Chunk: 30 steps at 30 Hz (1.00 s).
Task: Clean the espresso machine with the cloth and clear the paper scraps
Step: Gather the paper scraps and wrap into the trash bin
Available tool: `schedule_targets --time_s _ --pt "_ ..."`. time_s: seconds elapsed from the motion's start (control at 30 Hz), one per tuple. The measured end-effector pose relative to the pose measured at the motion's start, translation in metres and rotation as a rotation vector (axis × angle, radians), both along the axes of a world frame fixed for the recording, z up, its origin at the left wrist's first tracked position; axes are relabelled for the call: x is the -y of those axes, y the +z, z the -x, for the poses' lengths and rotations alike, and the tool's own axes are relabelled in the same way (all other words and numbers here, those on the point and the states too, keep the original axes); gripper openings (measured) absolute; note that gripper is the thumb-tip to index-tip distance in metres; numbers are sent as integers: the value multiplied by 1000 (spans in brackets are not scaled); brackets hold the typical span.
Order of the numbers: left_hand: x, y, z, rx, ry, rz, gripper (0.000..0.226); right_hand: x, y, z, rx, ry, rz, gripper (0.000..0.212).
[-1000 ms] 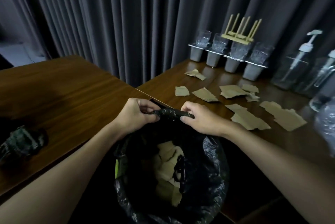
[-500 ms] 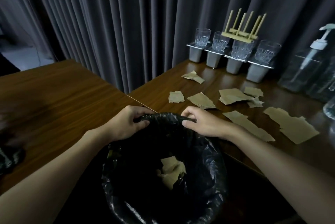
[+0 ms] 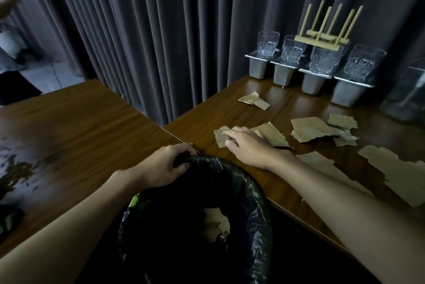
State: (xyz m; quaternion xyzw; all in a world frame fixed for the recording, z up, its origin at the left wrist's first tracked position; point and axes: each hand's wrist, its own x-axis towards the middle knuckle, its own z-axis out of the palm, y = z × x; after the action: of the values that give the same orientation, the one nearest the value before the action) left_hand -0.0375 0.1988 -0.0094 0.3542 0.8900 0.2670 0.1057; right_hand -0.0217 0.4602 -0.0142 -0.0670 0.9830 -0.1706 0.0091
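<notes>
Left grip curled round bin bag rim, right grip pinching paper scrap just beyond the bag

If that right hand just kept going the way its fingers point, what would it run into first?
The scrap, which the right hand's fingers already seem to pinch. Beyond it I see only bare table up to the edge, then the curtain, though depth is hard to judge.

Worktop dark brown, wood grain. Paper scraps tan. Bin bag glossy black, green showing at rim. Curtain dark grey, pleated. Glasses clear, ribbed; holders grey.
</notes>
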Motion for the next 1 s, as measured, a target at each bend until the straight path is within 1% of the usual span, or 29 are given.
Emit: schedule_targets --time_s 0.07,0.17,0.23,0.3,0.33,0.37,0.47,0.5,0.53,0.57,0.63,0.67,0.73,0.77,0.8,0.83,0.87,0.9,0.93,1.0 --pt "-1 0 7 -10 -39 18 32 2 1 -5 -18 -31 8 33" --pt "-2 0 17 -23 -103 30 29 8 0 -10 -13 -143 22 18" --pt "0 -1 22 -21 -140 17 28 12 -2 -8 -48 -224 15 13" --pt "2 -2 26 1 -171 -3 28 14 -5 -5 -66 -300 34 14" --pt "3 -3 28 11 -179 -11 29 15 -6 -5 -55 -334 64 19" --pt "4 -4 30 16 -180 -19 30 15 -6 -5 -33 -369 98 29" --pt "6 -9 33 21 -169 -34 34 17 1 -5 43 -450 202 66" --pt "6 -11 34 31 -173 -41 35 16 2 -6 58 -483 224 73" --pt "6 -13 34 38 -176 -50 36 16 5 -7 59 -510 233 71" --pt "6 -15 34 37 -175 -57 37 14 7 -9 48 -529 247 61" --pt "6 -19 35 31 -176 -55 38 9 11 -16 -2 -528 374 38" --pt "5 -21 35 28 -178 -52 38 9 15 -22 -24 -516 479 32" --pt "4 -25 35 27 -181 -58 35 12 24 -33 -53 -466 698 26" --pt "4 -26 35 28 -182 -65 34 15 30 -38 -28 -408 793 26" --pt "3 -26 35 29 -183 -73 33 19 36 -44 38 -330 859 29" --pt "3 -26 35 31 -184 -78 33 22 41 -48 133 -245 876 32" --pt "3 -26 35 32 -188 -77 34 26 44 -53 222 -167 846 35" --pt "3 -25 36 29 -196 -71 34 28 44 -55 270 -120 790 36" --pt "3 -24 37 26 -204 -63 33 28 42 -55 271 -109 742 34" --pt "3 -23 38 28 -214 -61 31 24 36 -51 168 -175 679 27"
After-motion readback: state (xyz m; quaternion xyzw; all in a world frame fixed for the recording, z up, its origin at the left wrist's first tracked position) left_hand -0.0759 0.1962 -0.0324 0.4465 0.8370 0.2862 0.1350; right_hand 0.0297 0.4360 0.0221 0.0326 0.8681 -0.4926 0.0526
